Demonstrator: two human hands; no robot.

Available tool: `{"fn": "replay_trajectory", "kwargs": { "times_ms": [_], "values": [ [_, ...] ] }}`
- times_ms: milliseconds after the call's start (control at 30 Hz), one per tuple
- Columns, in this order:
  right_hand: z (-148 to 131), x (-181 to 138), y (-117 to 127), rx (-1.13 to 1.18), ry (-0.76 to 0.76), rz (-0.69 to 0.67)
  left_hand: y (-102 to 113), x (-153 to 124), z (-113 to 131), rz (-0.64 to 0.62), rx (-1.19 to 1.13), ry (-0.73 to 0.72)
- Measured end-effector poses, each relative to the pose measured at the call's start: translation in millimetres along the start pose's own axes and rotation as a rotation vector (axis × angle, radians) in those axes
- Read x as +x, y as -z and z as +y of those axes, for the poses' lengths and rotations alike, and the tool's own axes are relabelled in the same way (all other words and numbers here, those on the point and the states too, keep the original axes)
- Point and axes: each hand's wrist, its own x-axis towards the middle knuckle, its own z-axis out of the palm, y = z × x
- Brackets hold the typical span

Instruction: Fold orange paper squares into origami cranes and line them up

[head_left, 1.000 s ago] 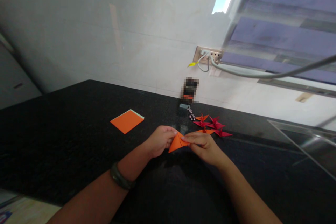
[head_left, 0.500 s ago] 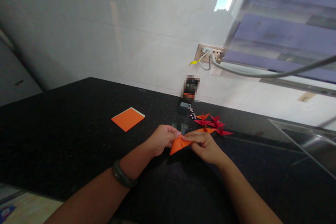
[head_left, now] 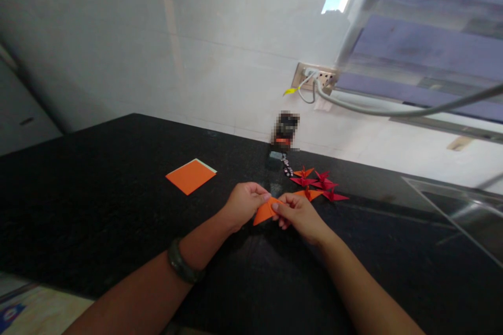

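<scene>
A folded piece of orange origami paper (head_left: 264, 212) is held between my two hands above the dark countertop. My left hand (head_left: 247, 205) pinches its upper left edge, thumb on top. On the other side my right hand (head_left: 295, 213) grips the paper with thumb and fingers, its thumb pressing on the face. Just beyond my right hand stand several folded paper cranes, among them an orange crane (head_left: 308, 194) and a red crane (head_left: 334, 195). Parts of the folded paper are hidden under my fingers.
To the left lies a stack of square paper (head_left: 190, 177), orange on top. A phone (head_left: 286, 130), blurred out, leans against the wall with a beaded strap (head_left: 287, 167). A sink (head_left: 463, 209) is at the right, and a cable (head_left: 393, 112) runs from the wall socket (head_left: 314, 77).
My right hand's fingers have curled from lying stretched along the paper's upper edge into a pinch, thumb on its face. My left hand keeps its hold.
</scene>
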Motion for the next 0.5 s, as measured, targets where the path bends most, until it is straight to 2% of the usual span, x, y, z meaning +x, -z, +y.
{"fn": "replay_trajectory", "kwargs": {
  "times_ms": [500],
  "values": [
    [-0.2,-2.6,5.9,0.100,-0.014,-0.114,3.8,0.0,0.1,-0.066,0.026,-0.007]
  ]
}}
